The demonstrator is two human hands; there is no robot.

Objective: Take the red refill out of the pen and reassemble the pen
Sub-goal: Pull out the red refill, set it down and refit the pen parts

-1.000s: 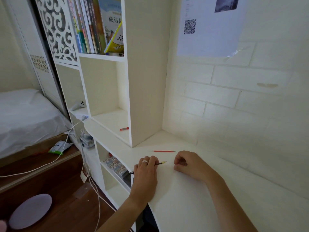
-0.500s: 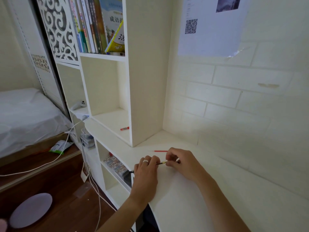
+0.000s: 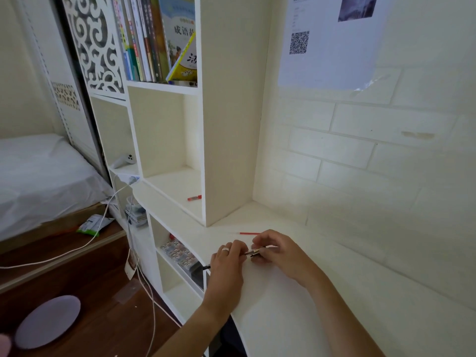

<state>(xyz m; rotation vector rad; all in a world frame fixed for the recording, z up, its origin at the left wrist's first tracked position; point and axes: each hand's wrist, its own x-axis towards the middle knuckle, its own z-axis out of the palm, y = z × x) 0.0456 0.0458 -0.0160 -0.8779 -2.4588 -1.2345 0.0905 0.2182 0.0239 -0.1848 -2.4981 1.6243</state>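
White desk (image 3: 296, 318): our left hand (image 3: 226, 264) grips thin dark pen (image 3: 251, 252); right hand (image 3: 277, 251) pinches its tip; red refill (image 3: 249, 233) lies just beyond.

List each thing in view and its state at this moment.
Pen: held between both hands over the desk.
Red refill: lying loose on the desk, out of the pen.
Left hand: closed on the pen.
Right hand: pinching the pen's tip end.
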